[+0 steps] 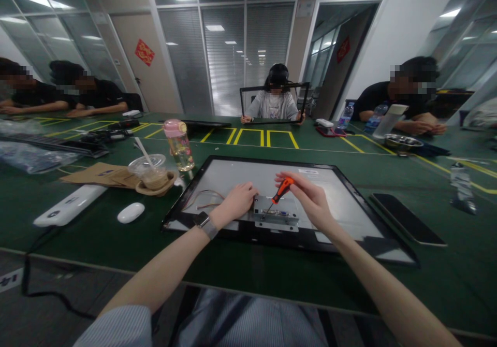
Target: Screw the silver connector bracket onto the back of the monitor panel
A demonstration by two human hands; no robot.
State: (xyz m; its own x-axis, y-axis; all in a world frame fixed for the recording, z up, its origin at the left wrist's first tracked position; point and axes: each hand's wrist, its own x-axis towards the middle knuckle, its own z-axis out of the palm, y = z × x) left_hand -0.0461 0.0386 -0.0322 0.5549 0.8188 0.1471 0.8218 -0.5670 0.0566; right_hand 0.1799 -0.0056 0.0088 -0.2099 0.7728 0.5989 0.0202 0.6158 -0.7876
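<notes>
The striped sleeve (116, 326) and both bare forearms run up from the bottom edge to the hands above the green table (272, 279). The right hand (310, 198) has its fingers clamped round the orange handle of a small screwdriver (280, 191). Its shaft slants down and left, with the tip on the metal cover (276, 217) just below and left of those fingers. The left hand (238, 202) lies with fingers curled together, nothing visible in them, touching the cover's left edge. The cover sits on the back of a monitor panel (345, 197) lying face down. Thin wires (204, 197) loop left of the left hand, a white mouse (131, 212) lies further left, and a dark phone (407, 220) lies right
</notes>
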